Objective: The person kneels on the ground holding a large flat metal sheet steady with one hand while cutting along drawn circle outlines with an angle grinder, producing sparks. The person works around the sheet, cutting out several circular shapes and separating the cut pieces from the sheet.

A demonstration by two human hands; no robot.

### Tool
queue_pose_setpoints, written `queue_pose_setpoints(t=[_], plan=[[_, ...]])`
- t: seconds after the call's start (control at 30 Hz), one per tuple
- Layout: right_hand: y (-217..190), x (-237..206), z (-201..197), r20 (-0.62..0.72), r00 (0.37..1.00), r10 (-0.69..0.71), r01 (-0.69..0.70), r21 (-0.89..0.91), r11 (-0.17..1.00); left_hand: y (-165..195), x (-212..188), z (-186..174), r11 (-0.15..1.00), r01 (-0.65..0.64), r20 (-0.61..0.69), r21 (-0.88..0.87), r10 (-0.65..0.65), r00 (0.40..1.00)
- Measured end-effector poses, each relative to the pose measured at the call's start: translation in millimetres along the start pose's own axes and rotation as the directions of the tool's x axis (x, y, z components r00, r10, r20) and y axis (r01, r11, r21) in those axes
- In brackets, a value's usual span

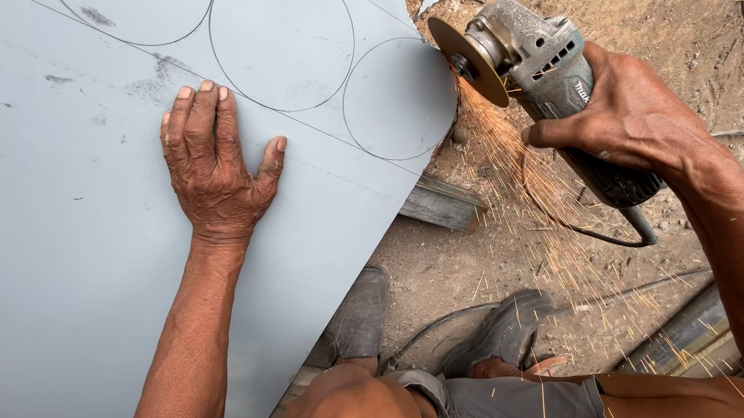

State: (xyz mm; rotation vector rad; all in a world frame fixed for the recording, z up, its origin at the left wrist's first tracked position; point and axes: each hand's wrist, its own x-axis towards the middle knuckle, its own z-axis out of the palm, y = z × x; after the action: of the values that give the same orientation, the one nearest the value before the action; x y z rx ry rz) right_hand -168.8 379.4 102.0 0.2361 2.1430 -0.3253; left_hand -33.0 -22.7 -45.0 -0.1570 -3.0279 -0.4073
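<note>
A large grey metal sheet (56, 254) lies flat, with several circles scribed near its upper right corner. My left hand (214, 163) presses flat on the sheet, fingers together, just below the circles. My right hand (633, 120) grips a grey angle grinder (544, 69). Its disc (469, 61) touches the sheet's right edge at the rightmost circle (395, 100). Orange sparks (526, 199) spray down and to the right from the cut.
Bare dirt ground (670, 10) lies to the right. A wooden block (442, 203) props the sheet's edge. My shoes (504, 330) and knees are at the bottom. The grinder's black cord (597, 236) trails across the ground. Metal pipes (681, 336) lie at lower right.
</note>
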Motion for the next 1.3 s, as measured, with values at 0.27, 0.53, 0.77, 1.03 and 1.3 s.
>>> queue_pose_setpoints(t=[0.27,0.53,0.77,1.03,1.3], plan=[[-7,-1,-3,-0.031,0.998,-0.047,0.044,-0.079,0.996,-1,-2,-3,1.000,0.008,0.001,-0.015,-0.008,1.000],[-11,-3,-6,-0.051,0.997,-0.066,0.062,-0.082,0.995,-3,-4,-4,1.000,0.010,0.007,-0.023,-0.010,1.000],[-6,0,-7,-0.055,0.985,-0.166,0.159,-0.105,0.982,-4,-4,-3,1.000,0.009,0.007,-0.017,-0.009,1.000],[-9,0,-9,-0.053,0.993,-0.101,0.092,-0.156,0.983,-4,-5,-4,1.000,0.012,0.021,-0.016,-0.012,1.000],[-10,1,-8,-0.057,0.990,-0.126,0.117,-0.144,0.983,-2,-6,-2,1.000,0.006,0.012,-0.008,-0.006,1.000]])
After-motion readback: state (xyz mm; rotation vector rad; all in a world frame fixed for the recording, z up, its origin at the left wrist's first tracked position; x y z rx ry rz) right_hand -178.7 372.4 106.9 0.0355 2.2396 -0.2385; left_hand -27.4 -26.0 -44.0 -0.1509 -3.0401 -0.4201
